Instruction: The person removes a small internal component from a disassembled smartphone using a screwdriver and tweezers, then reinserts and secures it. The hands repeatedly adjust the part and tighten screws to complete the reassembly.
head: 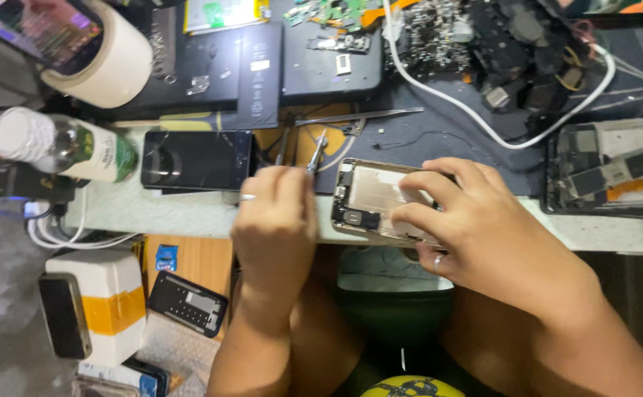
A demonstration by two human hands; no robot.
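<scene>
Opened phone chassis (380, 198), gold-toned, lies back-down at the near edge of the tabletop (189, 213), just right of centre frame. Right hand (476, 228) covers its 3 o'clock end, fingers (428, 184) pressed flat on the inner plate and curled over the far rim; reads as pinning the shell so it cannot slide. Ring on one finger.

Left hand (276, 220) sits at the chassis's 9 o'clock, fingers closed together on a pair of tweezers (314, 156), tips angled toward 1 o'clock and hovering just off the shell's upper-left corner. Grip is pen-like, likely for fine control.

Around: a dark phone with cracked glass (196, 159) at 9 o'clock of the left hand, near it. Clear bottle with green label (68, 147) lying further out at 9 o'clock. Tape roll (108, 62) at 11 o'clock. White cable (483, 121) loops across the mat at 1 o'clock; another stripped phone (608, 173) at 3 o'clock. Loose tools (358, 116) lie just beyond the tweezers, crowding that corner.
</scene>
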